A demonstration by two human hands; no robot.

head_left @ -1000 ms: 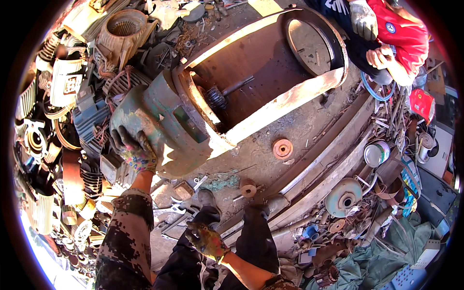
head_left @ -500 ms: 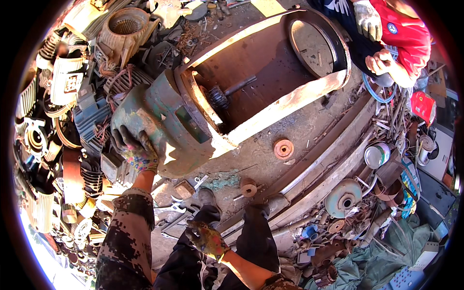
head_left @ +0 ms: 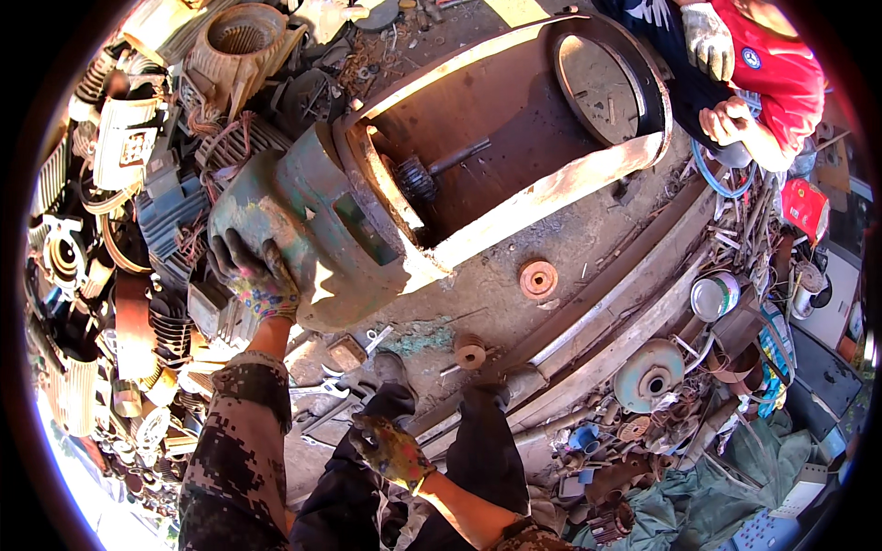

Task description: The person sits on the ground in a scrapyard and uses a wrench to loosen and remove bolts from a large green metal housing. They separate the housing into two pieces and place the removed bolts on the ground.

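My left hand [head_left: 254, 274], in a flower-patterned glove with dark fingers, lies spread on the rounded end of a large motor housing [head_left: 276, 207]. This shell has worn green paint and a rectangular slot. It joins a rusty open-sided frame [head_left: 542, 197] with a round hole at its far end. A dark gear-like part with a shaft [head_left: 420, 177] lies inside the frame. My right hand [head_left: 393, 450], in a similar glove, hovers over my legs, away from the housing. Its fingers are loosely bent, with a gap at the thumb and nothing visible in them.
Wrenches [head_left: 322, 389] and a small block [head_left: 347, 353] lie by my feet. Two round rusty parts [head_left: 538, 279] sit beyond. Long metal rails [head_left: 588, 303] run along the right. Scrap motor parts [head_left: 161, 216] crowd the left. Another person [head_left: 767, 73] is at the far right.
The view has shifted slightly. My left hand stays on the housing. My right hand has turned a little, its fingers slightly more bent.
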